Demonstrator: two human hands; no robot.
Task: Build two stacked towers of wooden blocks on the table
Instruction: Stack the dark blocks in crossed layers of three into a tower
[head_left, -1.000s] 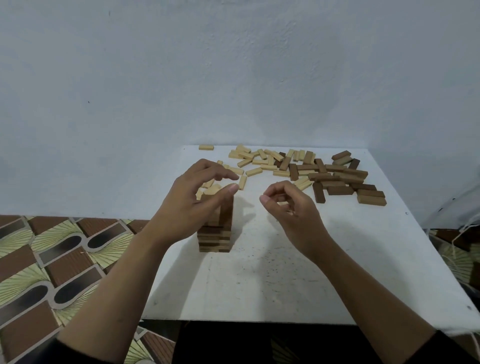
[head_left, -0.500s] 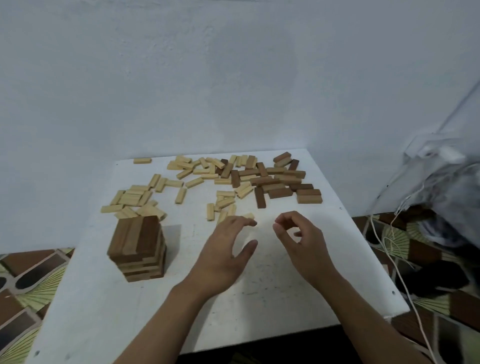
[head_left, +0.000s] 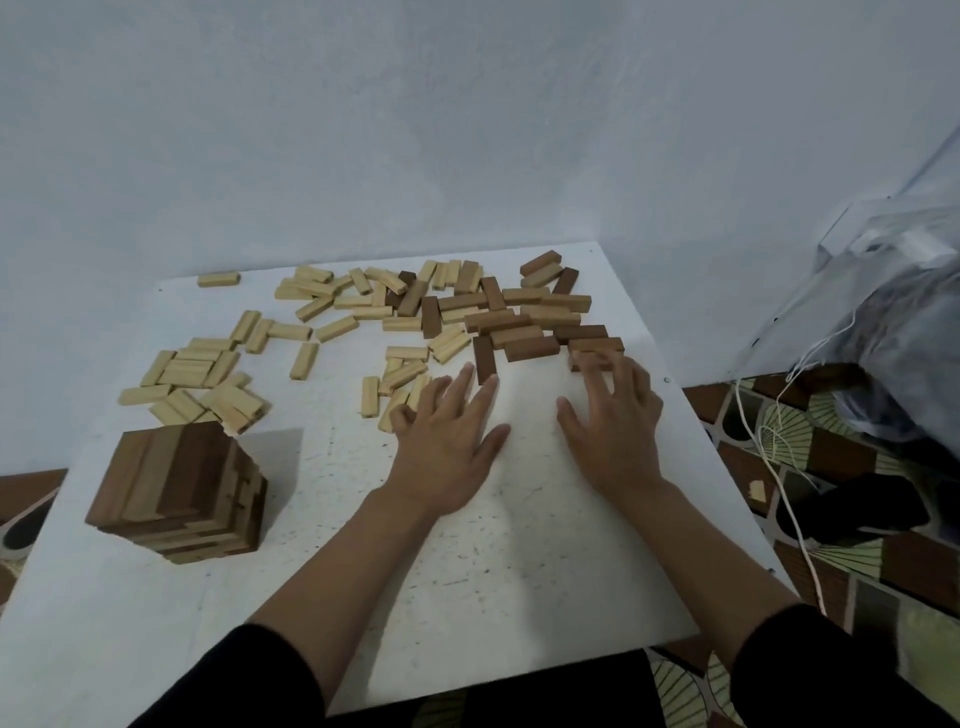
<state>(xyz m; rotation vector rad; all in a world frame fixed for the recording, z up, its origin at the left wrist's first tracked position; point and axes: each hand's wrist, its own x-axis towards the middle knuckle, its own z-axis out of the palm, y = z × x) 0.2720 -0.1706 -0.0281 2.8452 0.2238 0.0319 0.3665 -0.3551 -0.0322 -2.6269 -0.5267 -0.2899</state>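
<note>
Hands spread flat among loose blocks (head_left: 337, 327), one tower (head_left: 176, 488) built
Left hand (head_left: 447, 436) and right hand (head_left: 615, 421) hold nothing, fingers straight and splayed on the desk (head_left: 519, 545); the right's blurred fingertips seem to touch a brown block (head_left: 577, 361). The tower stands at the desk's near left, well apart from both hands

- A bare stretch of the white table (head_left: 519, 561) is found between the two forearms, down to the near edge.
- The near-left corner is blocked by the stacked tower (head_left: 176, 488) of wooden blocks.
- An open lane is seen between the tower and the left hand (head_left: 447, 436).
- The far half is cluttered by loose light blocks (head_left: 337, 328) on the left and heaped dark blocks (head_left: 524, 338) on the right.
- The far edge is closed off by the wall (head_left: 467, 130).
</note>
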